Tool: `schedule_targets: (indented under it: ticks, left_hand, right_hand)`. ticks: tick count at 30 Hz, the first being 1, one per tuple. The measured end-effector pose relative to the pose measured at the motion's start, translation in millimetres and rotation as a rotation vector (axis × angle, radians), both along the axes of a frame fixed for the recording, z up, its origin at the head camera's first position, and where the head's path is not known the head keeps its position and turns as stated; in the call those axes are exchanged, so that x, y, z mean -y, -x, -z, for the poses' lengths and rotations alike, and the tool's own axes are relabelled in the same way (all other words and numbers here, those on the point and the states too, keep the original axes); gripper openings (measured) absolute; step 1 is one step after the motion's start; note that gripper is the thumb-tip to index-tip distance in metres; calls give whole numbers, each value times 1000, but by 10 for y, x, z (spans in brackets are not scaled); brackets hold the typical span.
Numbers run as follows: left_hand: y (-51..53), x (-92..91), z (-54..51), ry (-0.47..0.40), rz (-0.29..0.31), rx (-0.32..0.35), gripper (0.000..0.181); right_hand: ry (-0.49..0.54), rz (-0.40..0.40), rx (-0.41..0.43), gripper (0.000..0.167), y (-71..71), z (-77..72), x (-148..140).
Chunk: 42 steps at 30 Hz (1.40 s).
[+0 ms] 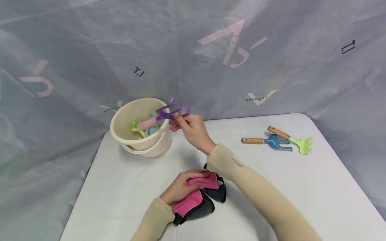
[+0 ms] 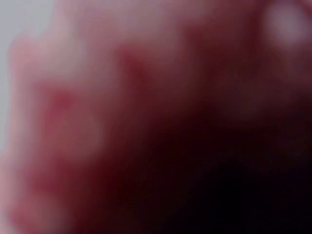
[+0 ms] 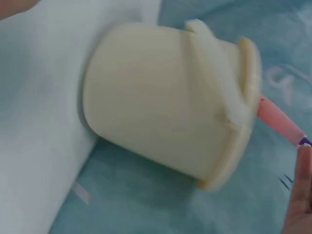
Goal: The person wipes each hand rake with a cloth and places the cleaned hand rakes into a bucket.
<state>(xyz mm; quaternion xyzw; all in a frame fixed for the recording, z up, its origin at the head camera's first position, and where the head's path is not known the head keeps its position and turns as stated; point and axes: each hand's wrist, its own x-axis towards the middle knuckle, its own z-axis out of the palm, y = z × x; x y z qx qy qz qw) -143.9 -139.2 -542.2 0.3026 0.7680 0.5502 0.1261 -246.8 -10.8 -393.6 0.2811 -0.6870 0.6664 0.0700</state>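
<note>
In the head view my right hand (image 1: 193, 130) pinches a small hand rake by its purple tined head (image 1: 166, 114). Its pink handle (image 1: 147, 123) points down into the mouth of a cream bucket (image 1: 150, 148). Inside the bucket lie a light-green tool (image 1: 138, 129) and some pale blue-green items, partly hidden. Lower down, my left hand (image 1: 181, 185) grips a pink cloth piece (image 1: 190, 202) with dark grey padded parts and black edging on the table; its exact kind is unclear. The left wrist view is too dark and blurred. The right wrist view shows the bucket's side and the rake's handle (image 3: 280, 119).
On the right of the white table (image 1: 259, 187) lie a blue hand fork (image 1: 275, 142) and a light-green rake (image 1: 304, 144), both with wooden handles and close together. A grey printed sheet (image 1: 187, 73) hangs behind the table and around its sides.
</note>
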Motion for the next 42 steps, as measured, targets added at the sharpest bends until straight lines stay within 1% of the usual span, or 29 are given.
schedule_targets:
  ticks: [3, 5, 6, 8, 10, 11, 14, 18, 21, 23, 29, 32, 36, 40, 42]
  left_hand:
    - [-6, -15, 4, 6, 4, 22, 37]
    - [-5, -29, 1, 16, 2, 31, 37]
    - [-7, -33, -2, 21, -2, 31, 37]
    - [-7, -39, -8, 32, -10, 32, 37]
    - [-1, -44, -7, 29, -9, 31, 37]
    - [3, -44, -7, 25, -5, 33, 37]
    - [16, -48, -5, 23, -6, 39, 38]
    - [13, -41, -12, 32, -26, 76, 41]
    - [2, -31, -22, 29, -28, 92, 41]
    - [2, -25, -25, 24, -25, 91, 41]
    - [15, -8, -33, 29, -34, 77, 42]
    - [6, -4, -25, 23, -35, 86, 42]
    - [-13, -16, -4, 6, -21, 91, 41]
    - [-22, -25, 7, 3, -27, 89, 42]
    - [-28, -22, 10, 11, -36, 92, 43]
  right_hand:
    - [-217, -8, 142, 43, 106, 79, 171]
    - [-345, -13, 207, 42, 144, 115, 223]
    - [-387, -13, 220, 42, 159, 127, 235]
    - [-412, -18, 232, 48, 173, 130, 237]
    - [-392, -19, 229, 57, 175, 128, 216]
    - [-386, -14, 219, 57, 175, 130, 201]
    - [-362, -11, 208, 50, 165, 146, 134]
    - [-350, -9, 206, 43, 154, 196, 34]
    - [-363, -5, 186, 43, 143, 210, -38]
    - [-384, 1, 155, 42, 129, 195, -91]
    - [-490, 66, 56, 30, 103, 157, -333]
    - [-531, 93, 39, 25, 119, 157, -490]
    - [-611, 139, 9, 25, 125, 176, -746]
    - [-762, 272, -45, 27, 62, 212, -1061]
    - [-837, 339, -55, 28, 7, 259, -1231]
